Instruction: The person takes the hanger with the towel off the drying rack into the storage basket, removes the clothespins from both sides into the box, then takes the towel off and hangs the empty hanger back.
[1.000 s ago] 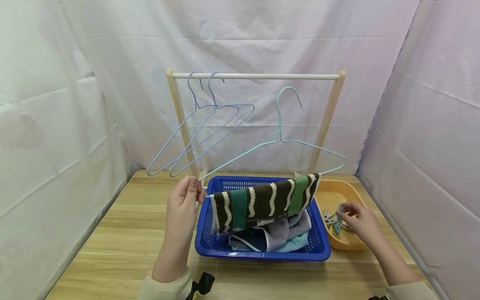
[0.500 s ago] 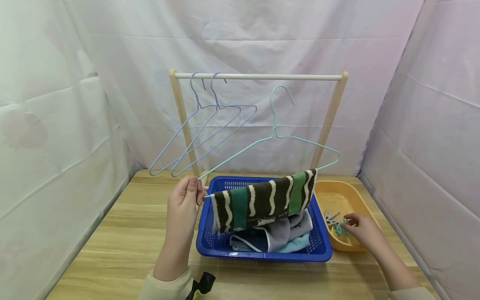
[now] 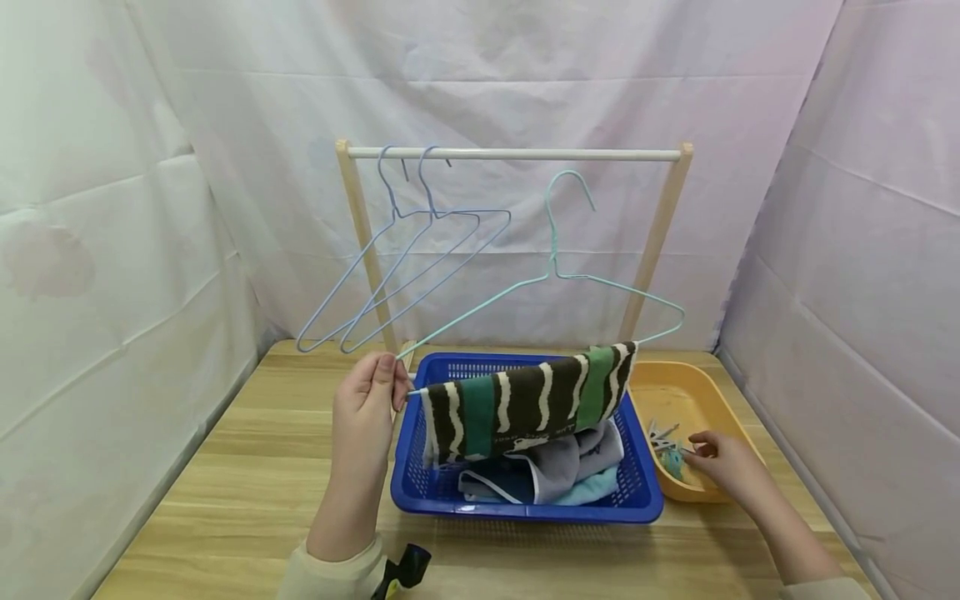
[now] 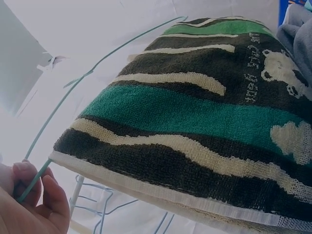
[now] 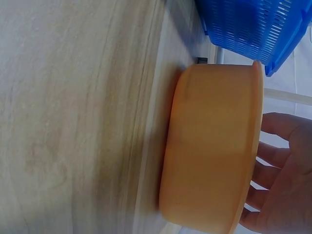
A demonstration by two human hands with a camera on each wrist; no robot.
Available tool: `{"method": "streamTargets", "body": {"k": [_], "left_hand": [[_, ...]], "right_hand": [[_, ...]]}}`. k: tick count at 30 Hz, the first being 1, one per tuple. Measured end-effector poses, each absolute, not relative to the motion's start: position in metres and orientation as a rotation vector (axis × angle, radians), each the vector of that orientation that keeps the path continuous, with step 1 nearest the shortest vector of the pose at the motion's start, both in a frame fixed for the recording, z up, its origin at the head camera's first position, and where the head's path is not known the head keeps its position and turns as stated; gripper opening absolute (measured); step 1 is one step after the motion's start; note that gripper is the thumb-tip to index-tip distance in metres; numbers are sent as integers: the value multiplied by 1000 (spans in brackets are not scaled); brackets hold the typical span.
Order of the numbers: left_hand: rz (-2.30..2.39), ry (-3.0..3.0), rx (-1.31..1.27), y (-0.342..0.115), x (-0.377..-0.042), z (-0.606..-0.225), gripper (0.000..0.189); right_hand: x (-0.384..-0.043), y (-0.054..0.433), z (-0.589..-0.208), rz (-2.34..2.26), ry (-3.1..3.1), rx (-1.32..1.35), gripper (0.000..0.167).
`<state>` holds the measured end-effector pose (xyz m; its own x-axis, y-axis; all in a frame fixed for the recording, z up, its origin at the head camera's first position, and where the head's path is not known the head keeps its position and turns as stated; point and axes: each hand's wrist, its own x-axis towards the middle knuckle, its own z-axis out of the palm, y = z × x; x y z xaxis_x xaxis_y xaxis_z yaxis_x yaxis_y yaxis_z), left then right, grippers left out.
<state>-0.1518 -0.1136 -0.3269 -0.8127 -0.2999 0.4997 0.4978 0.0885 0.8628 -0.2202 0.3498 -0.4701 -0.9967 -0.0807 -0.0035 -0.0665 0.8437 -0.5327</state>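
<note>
My left hand [image 3: 366,404] grips the left corner of a mint-green wire hanger [image 3: 553,250], holding it up over the blue basket. Folded over the hanger's bottom bar hangs a striped towel [image 3: 525,404] in dark brown, green and cream. In the left wrist view, thumb and fingers pinch the wire just beside the towel's edge. My right hand [image 3: 723,462] reaches into the orange tray [image 3: 678,387], its fingertips at a small heap of clothespins [image 3: 671,458]. The right wrist view has those fingertips hidden behind the tray wall; whether they pinch a clothespin is unclear.
The blue basket [image 3: 525,510] holds more folded cloths [image 3: 577,467], grey and light blue. Behind it stands a wooden rack with a white rail [image 3: 517,154], where two blue wire hangers [image 3: 405,250] hang at the left. White fabric [image 3: 247,108] encloses the table.
My right hand, which pinched a teal clothespin a second ago, has lowered into the tray among the clothespins. The left hand still holds the hanger, which has swayed slightly.
</note>
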Motion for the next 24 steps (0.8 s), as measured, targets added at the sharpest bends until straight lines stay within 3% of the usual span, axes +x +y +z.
{"method": "streamTargets", "body": {"k": [17,24], "left_hand": [[-1815,-1720,-200,-113,-150,-326,36],[-1816,-1706,-191,-113,-150,-325,37]], "right_hand": [[-211,323,-446,-980,3148,-138,45],[-203,300,-428,-1014,3259,-233,36]]}}
